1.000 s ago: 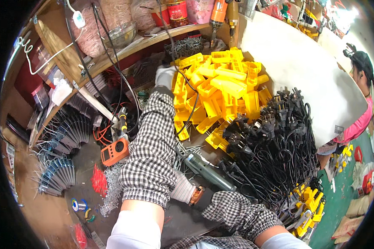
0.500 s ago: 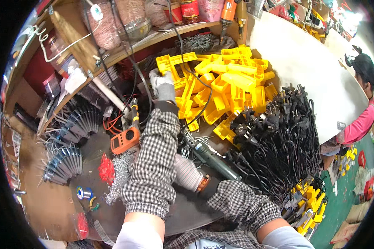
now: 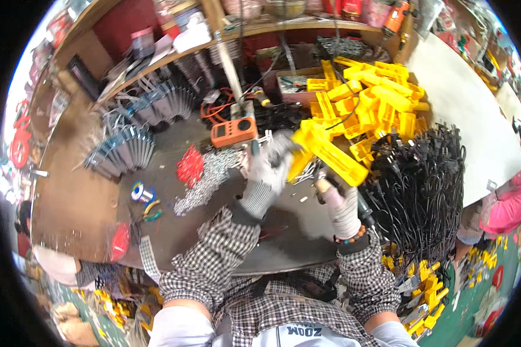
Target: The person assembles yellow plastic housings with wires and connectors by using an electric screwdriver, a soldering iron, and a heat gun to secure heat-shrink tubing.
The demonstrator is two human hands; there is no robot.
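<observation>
My left hand [image 3: 270, 165], in a pale glove and blurred by motion, grips the near end of a yellow plastic housing [image 3: 336, 157] above the table. Close to the housing's lower side is my right hand [image 3: 342, 211], also gloved, its fingers bent together. What lies at those fingertips is too small to make out. A dark green cylindrical power tool [image 3: 364, 209] lies just right of that hand. Behind the held piece rises a heap of similar yellow housings [image 3: 382, 95]. Loose metal screws [image 3: 208, 176] and a red bundle of small pieces [image 3: 190, 166] lie left of my left hand.
Bundled black cables with plugs [image 3: 417, 191] fill the right side, beside a white board [image 3: 474, 121]. An orange meter [image 3: 234, 132] stands at the back. Fanned grey parts with leads [image 3: 121, 151] and a wire spool [image 3: 140, 192] sit left. A shelf [image 3: 307, 24] runs behind.
My left hand has come back from the heap with a yellow housing. The right hand has moved up beside it, and the whole view has shifted.
</observation>
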